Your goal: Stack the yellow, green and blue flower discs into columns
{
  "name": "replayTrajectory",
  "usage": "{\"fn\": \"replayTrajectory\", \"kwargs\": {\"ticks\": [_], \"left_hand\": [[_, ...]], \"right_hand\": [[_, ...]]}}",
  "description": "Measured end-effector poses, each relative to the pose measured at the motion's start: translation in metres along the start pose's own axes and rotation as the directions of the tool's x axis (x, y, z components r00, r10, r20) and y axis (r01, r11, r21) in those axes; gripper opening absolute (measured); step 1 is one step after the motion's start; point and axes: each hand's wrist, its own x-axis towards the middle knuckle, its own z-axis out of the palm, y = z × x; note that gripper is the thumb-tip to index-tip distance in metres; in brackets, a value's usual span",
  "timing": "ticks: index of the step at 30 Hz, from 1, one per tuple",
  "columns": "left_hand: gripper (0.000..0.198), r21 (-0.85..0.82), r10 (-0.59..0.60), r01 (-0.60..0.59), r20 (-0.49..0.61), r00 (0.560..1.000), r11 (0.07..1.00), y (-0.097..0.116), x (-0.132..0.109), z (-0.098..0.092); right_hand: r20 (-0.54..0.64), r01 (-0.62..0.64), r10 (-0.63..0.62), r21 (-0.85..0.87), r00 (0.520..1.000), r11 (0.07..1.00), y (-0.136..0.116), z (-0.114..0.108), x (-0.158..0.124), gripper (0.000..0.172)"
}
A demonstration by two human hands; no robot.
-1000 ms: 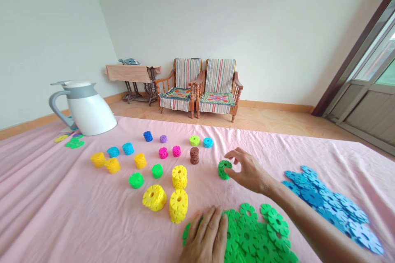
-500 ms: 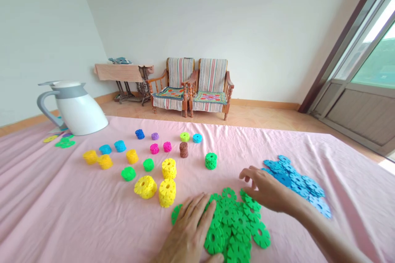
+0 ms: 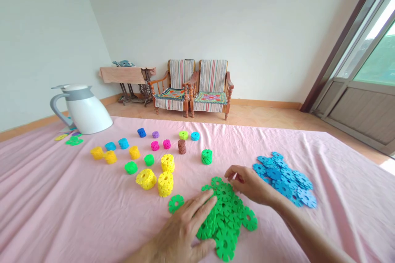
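Note:
A pile of flat green snowflake discs (image 3: 226, 213) lies on the pink cloth in front of me. My left hand (image 3: 182, 230) rests flat on the pile's left side, fingers stretched out. My right hand (image 3: 248, 183) hovers at the pile's far right edge, fingers curled in a loose pinch; I cannot make out anything in them. One green disc (image 3: 175, 202) lies apart to the left. A green stack (image 3: 206, 156) stands upright beyond the pile.
A heap of blue discs (image 3: 285, 176) lies to the right. Several small stacks, yellow (image 3: 166, 183), brown (image 3: 182, 146), pink and blue, stand on the pink cloth (image 3: 61, 205). A white jug (image 3: 84, 109) sits far left. Two chairs (image 3: 193, 86) stand by the wall.
My right hand let go of the green stack and drew back to the green pile. My left hand slid over the pile, and one green disc now lies apart on the left.

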Motion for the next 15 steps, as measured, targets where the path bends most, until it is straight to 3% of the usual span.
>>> {"fn": "replayTrajectory", "kwargs": {"ticks": [4,6,11,15], "left_hand": [[0.062,0.011,0.005,-0.003,-0.129,0.992,1.0,-0.005,0.002,0.0],[0.057,0.007,-0.023,0.025,-0.19,0.981,1.0,-0.007,0.003,-0.001],[0.041,-0.063,-0.112,0.1,-0.255,0.96,0.993,-0.008,0.005,-0.004],[0.04,-0.114,-0.181,0.159,-0.229,0.956,0.981,-0.008,0.005,-0.007]], "right_hand": [[-0.247,-0.087,0.117,0.129,0.962,0.988,0.019,0.012,0.008,0.02],[-0.302,-0.083,0.149,0.22,0.942,0.972,0.023,0.016,0.01,0.02],[-0.292,-0.077,0.173,0.314,0.941,0.946,0.024,0.017,0.01,0.023],[-0.288,-0.073,0.18,0.348,0.941,0.935,0.024,0.016,0.009,0.023]]}}
